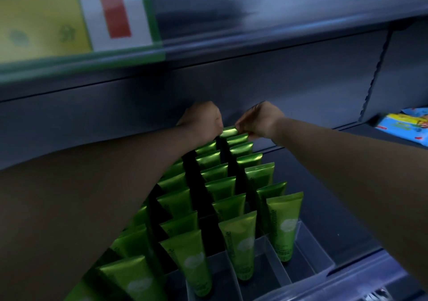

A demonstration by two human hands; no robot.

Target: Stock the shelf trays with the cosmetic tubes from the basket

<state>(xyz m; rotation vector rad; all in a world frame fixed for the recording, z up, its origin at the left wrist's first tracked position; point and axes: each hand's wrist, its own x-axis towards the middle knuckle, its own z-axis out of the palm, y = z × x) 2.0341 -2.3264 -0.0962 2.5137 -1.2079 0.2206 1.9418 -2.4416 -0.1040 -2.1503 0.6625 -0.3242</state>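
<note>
Several rows of green cosmetic tubes (238, 242) stand cap-down in clear plastic shelf trays (310, 254) on a dark shelf. Both my arms reach to the back of the rows. My left hand (201, 120) and my right hand (259, 120) have curled fingers and pinch the top edge of the rearmost green tube (228, 131) from either side. The basket is out of view.
The dark shelf back wall (278, 87) is right behind my hands. A shelf above carries a yellow, white and red sign (76, 15) in a green frame. A blue packet (403, 124) lies on the neighbouring shelf at right. The shelf's front rail (347, 282) runs along the bottom right.
</note>
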